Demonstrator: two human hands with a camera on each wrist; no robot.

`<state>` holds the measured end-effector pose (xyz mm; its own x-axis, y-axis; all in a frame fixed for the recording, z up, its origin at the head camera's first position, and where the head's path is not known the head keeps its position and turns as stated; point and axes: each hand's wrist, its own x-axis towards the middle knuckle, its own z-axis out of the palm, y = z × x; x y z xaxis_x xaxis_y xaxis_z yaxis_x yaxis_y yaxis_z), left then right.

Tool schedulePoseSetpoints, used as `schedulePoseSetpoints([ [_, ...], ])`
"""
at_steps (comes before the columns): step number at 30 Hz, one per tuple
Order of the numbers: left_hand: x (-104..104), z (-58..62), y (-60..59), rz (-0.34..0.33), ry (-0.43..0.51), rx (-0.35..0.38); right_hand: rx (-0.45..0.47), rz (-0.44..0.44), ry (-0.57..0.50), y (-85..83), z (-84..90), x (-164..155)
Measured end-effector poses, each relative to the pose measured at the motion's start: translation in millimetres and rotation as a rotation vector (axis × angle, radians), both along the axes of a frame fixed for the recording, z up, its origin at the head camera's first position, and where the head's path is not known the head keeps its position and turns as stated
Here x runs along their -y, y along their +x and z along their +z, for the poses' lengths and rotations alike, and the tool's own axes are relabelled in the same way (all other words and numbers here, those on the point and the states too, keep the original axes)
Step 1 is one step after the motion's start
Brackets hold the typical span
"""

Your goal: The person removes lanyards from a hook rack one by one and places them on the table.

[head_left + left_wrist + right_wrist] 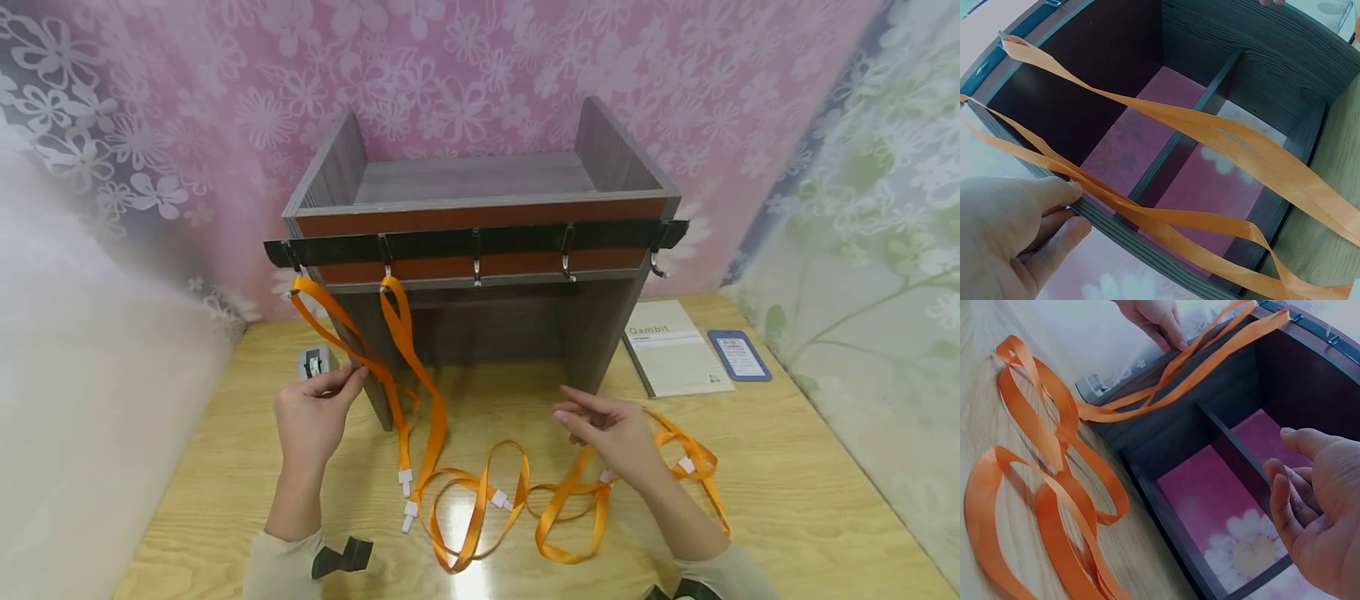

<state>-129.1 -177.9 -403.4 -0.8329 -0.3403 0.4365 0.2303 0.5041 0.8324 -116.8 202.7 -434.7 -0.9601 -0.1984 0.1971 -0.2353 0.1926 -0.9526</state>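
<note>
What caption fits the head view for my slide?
Left hand pinches a hung orange lanyard; open right hand hovers above loose lanyards on the table.

Booklet [675, 358], printed "Gambit", flat on table [787, 500], right of both hands; blue card holder [739, 355] just beside it, farther right.

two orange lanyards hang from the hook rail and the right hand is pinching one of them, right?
Not quite: the left hand pinches the hanging lanyard, as the head view shows. The right hand is open above the table. Two lanyards do hang from the hook rail.
</note>
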Motion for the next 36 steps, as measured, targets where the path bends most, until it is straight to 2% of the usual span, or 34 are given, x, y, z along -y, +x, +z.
schedulePoseSetpoints([
  [6, 1, -1.1, -0.1, 0.004, -0.011, 0.013, -0.020, -0.069, 0.026, -2.2, 2.1, -9],
  [13, 1, -1.6, -0.3, -0.003, -0.003, 0.012, 0.015, -0.116, 0.026, -4.2, 7.3, -20],
  [22, 1, -0.8, -0.2, 0.000, -0.020, 0.007, -0.056, -0.231, 0.012, -6.0, 13.7, -30],
  [30, -1, -1.1, 0.2, -0.001, 0.002, 0.007, -0.056, -0.343, -0.068, -7.4, 23.8, -33],
  [36, -2, 1.3, 1.0, -0.005, 0.000, -0.006, -0.048, -0.372, -0.154, -14.9, 28.0, -28],
])
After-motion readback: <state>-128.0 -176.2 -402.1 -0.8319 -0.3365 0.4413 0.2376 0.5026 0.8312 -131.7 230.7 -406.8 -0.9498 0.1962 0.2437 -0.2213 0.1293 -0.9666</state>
